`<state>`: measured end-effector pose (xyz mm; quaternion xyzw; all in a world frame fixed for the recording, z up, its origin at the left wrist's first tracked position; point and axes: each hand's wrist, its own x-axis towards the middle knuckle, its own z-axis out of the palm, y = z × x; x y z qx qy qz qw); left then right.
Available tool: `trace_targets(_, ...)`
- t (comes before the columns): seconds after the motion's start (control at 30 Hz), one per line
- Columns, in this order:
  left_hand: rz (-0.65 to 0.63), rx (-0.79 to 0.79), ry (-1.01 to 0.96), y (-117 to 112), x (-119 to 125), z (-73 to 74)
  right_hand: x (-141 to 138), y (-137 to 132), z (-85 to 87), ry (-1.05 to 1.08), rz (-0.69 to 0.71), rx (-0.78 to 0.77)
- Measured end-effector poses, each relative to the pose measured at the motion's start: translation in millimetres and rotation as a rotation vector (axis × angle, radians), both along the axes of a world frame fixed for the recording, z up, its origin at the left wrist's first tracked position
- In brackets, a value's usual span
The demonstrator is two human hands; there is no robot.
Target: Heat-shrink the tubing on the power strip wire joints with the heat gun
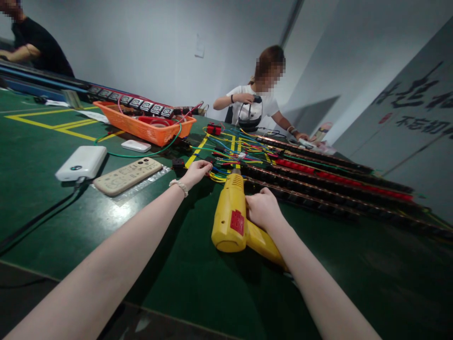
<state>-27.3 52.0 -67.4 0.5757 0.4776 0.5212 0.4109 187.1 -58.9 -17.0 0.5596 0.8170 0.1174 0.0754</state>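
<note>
My right hand [264, 208] is wrapped round the handle of a yellow heat gun [224, 203] with a red label on its side. Its nozzle points away from me, toward a bundle of thin coloured wires [218, 178]. To the left of the nozzle, my left hand [197, 173] has its fingers pinched together on wires at the near end of the bundle. The fingertips partly hide what they hold. From the wires, long dark strips with copper-coloured edges [300, 191] run off to the right. A black connector block [178, 164] lies beside my left hand.
On the green table [170, 283] are an orange basket [161, 134], a beige phone [128, 176], a white power bank [82, 163] with a cable, and a small white case [136, 146]. A co-worker [244, 94] sits opposite; another person [42, 47] is far left.
</note>
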Motion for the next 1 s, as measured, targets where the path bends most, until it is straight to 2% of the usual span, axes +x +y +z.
trace_targets(0.3,0.03,0.038,0.046,5,-1,-5.5,-36,6,1.1,0.05,0.109,-0.012)
trace_targets(0.47,0.055,0.054,0.084,3,-2,-2.4,-47,8,2.1,0.057,0.157,-0.013)
trace_targets(0.6,0.053,0.071,0.099,2,-2,0.2,-45,6,2.1,0.069,0.156,-0.025)
trace_targets(0.77,0.016,0.02,0.032,2,-2,-1.0,-37,5,-0.5,0.081,0.139,-0.028)
trace_targets(1.0,0.021,-0.004,0.007,-2,-1,2.0,-8,0,-3.8,0.072,0.049,-0.021)
